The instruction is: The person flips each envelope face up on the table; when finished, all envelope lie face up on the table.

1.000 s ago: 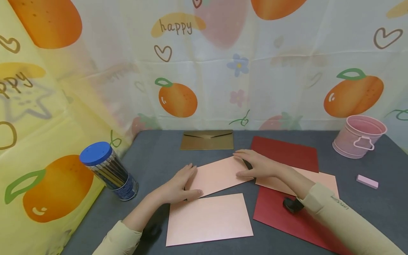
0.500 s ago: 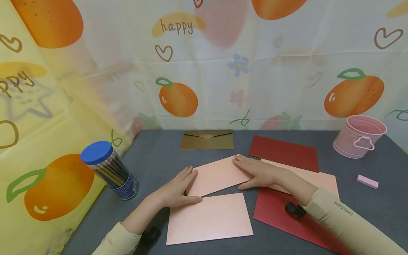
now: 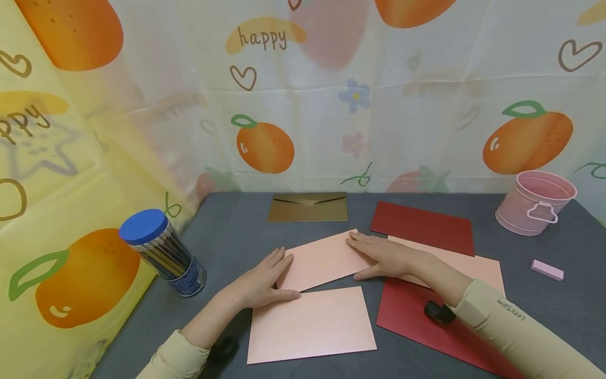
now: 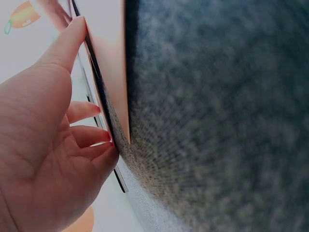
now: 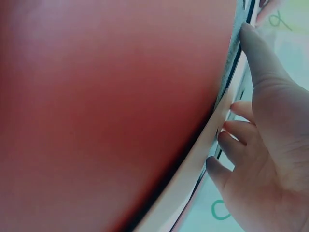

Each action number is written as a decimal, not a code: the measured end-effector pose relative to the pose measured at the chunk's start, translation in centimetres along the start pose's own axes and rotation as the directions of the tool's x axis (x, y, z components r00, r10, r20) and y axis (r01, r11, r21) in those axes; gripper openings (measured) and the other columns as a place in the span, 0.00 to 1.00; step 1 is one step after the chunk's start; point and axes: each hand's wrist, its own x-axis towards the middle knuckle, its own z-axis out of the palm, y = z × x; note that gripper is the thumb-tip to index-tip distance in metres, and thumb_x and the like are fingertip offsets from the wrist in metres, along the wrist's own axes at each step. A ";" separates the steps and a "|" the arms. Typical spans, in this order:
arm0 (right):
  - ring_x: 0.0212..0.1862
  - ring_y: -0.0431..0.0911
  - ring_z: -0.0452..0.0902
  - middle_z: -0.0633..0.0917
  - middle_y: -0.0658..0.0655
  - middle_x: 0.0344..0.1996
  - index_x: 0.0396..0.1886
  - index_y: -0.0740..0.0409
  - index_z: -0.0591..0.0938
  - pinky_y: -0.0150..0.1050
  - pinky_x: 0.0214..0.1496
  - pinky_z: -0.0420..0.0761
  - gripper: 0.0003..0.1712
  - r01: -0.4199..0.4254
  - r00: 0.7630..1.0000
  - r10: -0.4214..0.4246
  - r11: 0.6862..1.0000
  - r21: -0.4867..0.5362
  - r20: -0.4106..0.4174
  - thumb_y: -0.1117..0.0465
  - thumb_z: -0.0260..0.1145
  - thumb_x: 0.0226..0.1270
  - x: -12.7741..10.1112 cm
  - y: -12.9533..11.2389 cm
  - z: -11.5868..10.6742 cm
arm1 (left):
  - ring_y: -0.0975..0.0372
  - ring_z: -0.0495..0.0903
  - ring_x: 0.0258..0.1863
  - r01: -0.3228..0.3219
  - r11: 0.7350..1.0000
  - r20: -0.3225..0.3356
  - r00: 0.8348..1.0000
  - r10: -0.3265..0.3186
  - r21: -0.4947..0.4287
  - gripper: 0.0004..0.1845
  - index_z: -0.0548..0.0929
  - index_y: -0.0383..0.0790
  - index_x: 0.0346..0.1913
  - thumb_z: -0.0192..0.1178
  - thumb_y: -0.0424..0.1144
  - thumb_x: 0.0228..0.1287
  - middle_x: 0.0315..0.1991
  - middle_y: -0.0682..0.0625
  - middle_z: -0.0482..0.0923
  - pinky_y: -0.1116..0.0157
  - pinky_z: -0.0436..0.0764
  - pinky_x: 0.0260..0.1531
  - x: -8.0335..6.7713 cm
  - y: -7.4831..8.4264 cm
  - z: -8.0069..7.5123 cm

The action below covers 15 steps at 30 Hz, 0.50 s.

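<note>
Both hands are resting flat on a folded pink card (image 3: 322,259) lying tilted in the middle of the grey desk (image 3: 227,231). The left hand (image 3: 263,281) is pressing on the card's left end, fingers (image 4: 89,135) straight and close together, thumb lying along the card's near edge; the left wrist view is showing the fingertips touching the card's edge. The right hand (image 3: 385,256) is lying on the card's right end, fingers straight and slightly spread, palm down, nothing pinched. The right wrist view is showing its fingers (image 5: 236,140) against a pale card edge next to a red sheet (image 5: 111,106).

A second pink sheet (image 3: 310,325) is lying flat just in front of the folded card, touching or nearly touching its lower edge. Another pink sheet (image 3: 466,263) is sitting under the right forearm, overlapping a dark red sheet (image 3: 416,321) near the desk's front and lying just beside another dark red sheet (image 3: 423,226) further back. A brown envelope (image 3: 307,207) is lying at the back of the desk. A blue-lidded tub of pencils (image 3: 163,251) is standing at the left edge, a pink bucket (image 3: 535,202) at the back right, a small pink eraser (image 3: 546,269) near it.
</note>
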 end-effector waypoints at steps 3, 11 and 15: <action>0.76 0.57 0.47 0.51 0.62 0.76 0.77 0.59 0.55 0.55 0.71 0.58 0.54 0.007 1.000 -0.007 1.000 -0.005 -0.009 0.36 0.65 0.62 -0.1 0.0 0.0 | 0.51 0.41 0.76 -0.002 1.000 0.002 1.000 0.002 0.005 0.53 0.54 0.42 0.77 0.60 0.68 0.57 0.78 0.41 0.43 0.48 0.53 0.70 0.0 0.0 0.0; 0.75 0.55 0.48 0.53 0.61 0.76 0.77 0.57 0.56 0.54 0.69 0.62 0.51 0.001 1.000 -0.002 0.999 -0.047 -0.016 0.35 0.62 0.65 -0.2 0.0 -0.1 | 0.49 0.45 0.76 -0.015 0.998 0.006 1.000 0.015 0.063 0.50 0.57 0.39 0.76 0.59 0.67 0.60 0.76 0.39 0.47 0.47 0.56 0.69 0.1 0.2 -0.2; 0.75 0.54 0.49 0.54 0.60 0.76 0.77 0.57 0.58 0.52 0.69 0.63 0.50 0.009 1.000 -0.011 0.998 -0.058 -0.022 0.36 0.63 0.64 -0.2 0.0 -0.1 | 0.48 0.48 0.75 -0.029 0.994 0.008 1.000 0.028 0.106 0.48 0.59 0.39 0.75 0.57 0.68 0.61 0.75 0.39 0.51 0.47 0.58 0.68 0.0 0.3 -0.3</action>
